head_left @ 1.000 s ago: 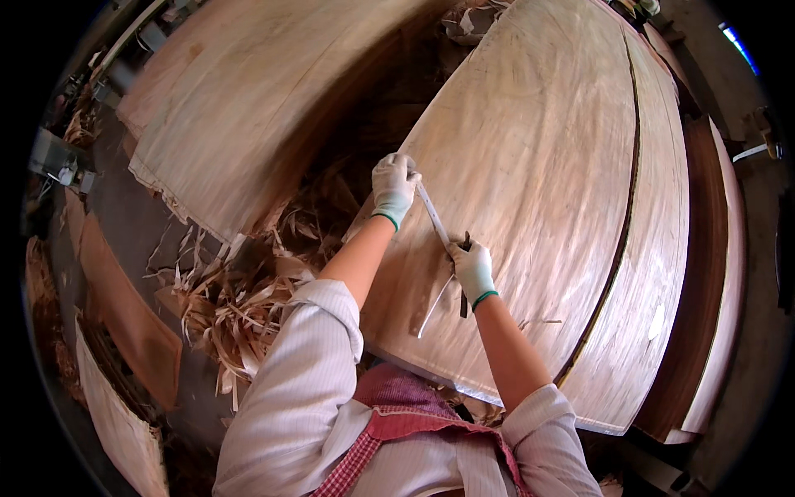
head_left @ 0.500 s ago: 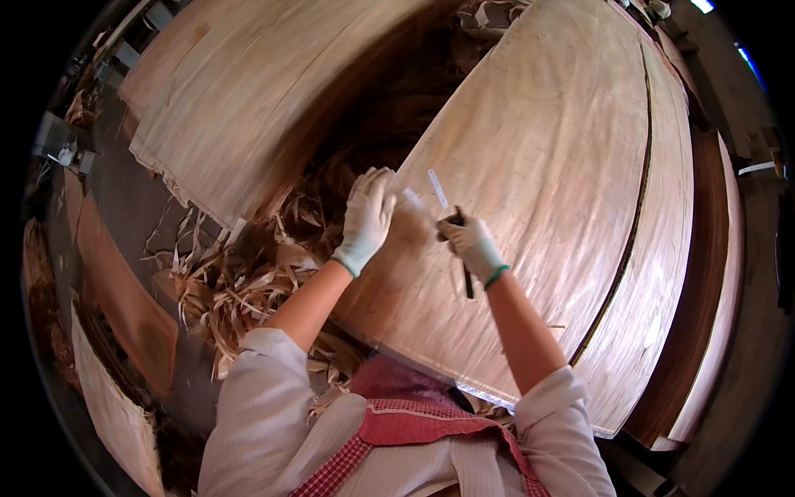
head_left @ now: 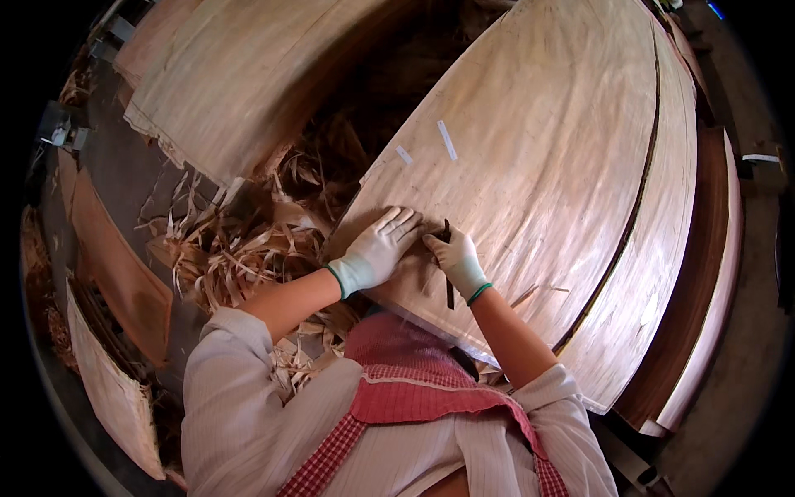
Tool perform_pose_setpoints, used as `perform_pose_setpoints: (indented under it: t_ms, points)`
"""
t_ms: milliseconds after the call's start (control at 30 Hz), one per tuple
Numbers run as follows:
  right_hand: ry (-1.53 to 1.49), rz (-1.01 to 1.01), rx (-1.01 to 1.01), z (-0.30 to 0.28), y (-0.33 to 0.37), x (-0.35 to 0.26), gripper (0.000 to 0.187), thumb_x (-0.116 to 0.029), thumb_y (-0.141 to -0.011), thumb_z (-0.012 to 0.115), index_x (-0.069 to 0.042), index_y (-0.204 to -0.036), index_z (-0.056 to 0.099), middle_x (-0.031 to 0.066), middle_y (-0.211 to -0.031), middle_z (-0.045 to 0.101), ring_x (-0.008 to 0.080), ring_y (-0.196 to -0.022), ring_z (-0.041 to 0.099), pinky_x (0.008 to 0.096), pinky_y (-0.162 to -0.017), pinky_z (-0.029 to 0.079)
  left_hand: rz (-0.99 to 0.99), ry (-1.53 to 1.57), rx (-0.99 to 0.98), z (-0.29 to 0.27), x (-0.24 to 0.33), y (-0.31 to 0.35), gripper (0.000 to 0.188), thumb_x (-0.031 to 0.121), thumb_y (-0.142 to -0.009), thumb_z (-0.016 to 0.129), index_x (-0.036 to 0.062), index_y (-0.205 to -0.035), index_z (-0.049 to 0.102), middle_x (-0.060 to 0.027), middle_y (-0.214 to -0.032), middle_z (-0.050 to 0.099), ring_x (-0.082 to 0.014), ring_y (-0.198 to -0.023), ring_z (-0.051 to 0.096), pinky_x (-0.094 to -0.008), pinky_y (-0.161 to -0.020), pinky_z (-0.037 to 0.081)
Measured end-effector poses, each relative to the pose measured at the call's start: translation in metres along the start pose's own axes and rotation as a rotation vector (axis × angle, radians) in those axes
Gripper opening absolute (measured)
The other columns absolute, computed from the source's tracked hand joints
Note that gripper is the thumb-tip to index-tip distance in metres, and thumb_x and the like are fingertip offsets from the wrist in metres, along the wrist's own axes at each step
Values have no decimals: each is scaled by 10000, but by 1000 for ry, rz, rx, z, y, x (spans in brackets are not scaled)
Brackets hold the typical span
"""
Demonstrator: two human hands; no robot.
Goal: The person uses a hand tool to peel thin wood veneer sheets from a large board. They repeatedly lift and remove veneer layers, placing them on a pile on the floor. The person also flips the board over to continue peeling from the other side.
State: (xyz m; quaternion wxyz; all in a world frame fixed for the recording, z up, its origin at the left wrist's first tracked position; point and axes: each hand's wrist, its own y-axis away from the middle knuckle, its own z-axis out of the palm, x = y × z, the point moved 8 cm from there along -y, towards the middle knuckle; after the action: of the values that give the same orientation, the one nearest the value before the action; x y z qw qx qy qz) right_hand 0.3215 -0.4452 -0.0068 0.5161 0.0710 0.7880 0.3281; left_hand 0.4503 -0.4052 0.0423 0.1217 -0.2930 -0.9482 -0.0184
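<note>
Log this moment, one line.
Left white-gloved hand: flat on pale wood sheet; right white-gloved hand: holding thin black tool; white strips: on sheet

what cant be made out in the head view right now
All in the head view:
Left hand: palm faces down, hidden by the hand's own back.
Dark tool: middle hidden by the right hand.
White strips: any fine markings too small to read.
Left wood sheet: far end cut off by the top edge.
</note>
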Motion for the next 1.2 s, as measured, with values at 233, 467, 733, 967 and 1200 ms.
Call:
perform_pose_setpoints:
  t_ms: [233, 467, 733, 967, 1200]
  points:
    - [306, -145, -96, -20, 15, -20, 216, -195, -864, 657, 9, -931, 636, 144, -705, 654, 234, -607, 623, 361, -555, 502, -246, 484, 173, -25, -21, 11, 381, 189, -930, 548, -25, -1245, 531, -200, -1339, 517, -347, -1261, 476, -426, -1108, 327]
    - [275, -237, 10, 52, 69, 6, 277, -182, -861, 662, 27, -1035, 609, 227, -851, 662, 354, -800, 654, 391, -704, 514, -203, 148, 35, 16, 50, 88, 668, 421, -906, 538, -14, -1393, 396, -173, -1469, 374, -321, -1387, 312, -430, -1170, 195]
    - [127, -127, -87, -62, 71, -3, 242, -224, -896, 644, 11, -913, 585, 83, -760, 634, 158, -640, 571, 296, -586, 471, -566, 627, 487, -20, -15, 103, 287, 216, -904, 586, 11, -1104, 597, -203, -1099, 640, -348, -1037, 607, -438, -921, 462]
    - [-73, 29, -78, -40, 121, 53, 221, -204, -892, 642, 2, -858, 569, 35, -706, 591, 89, -575, 503, 242, -526, 418, -901, 235, 684, -8, -51, 149, 265, 197, -768, 703, 45, -972, 627, -159, -888, 647, -354, -855, 612, -443, -765, 473]
    - [-126, -18, -99, -9, 124, 39, 218, -211, -900, 642, -10, -878, 561, 15, -703, 573, 85, -578, 500, 240, -521, 421, -811, 108, 750, -33, -25, 131, 110, 103, -768, 664, 62, -858, 616, -110, -1004, 646, -314, -980, 580, -441, -901, 430]
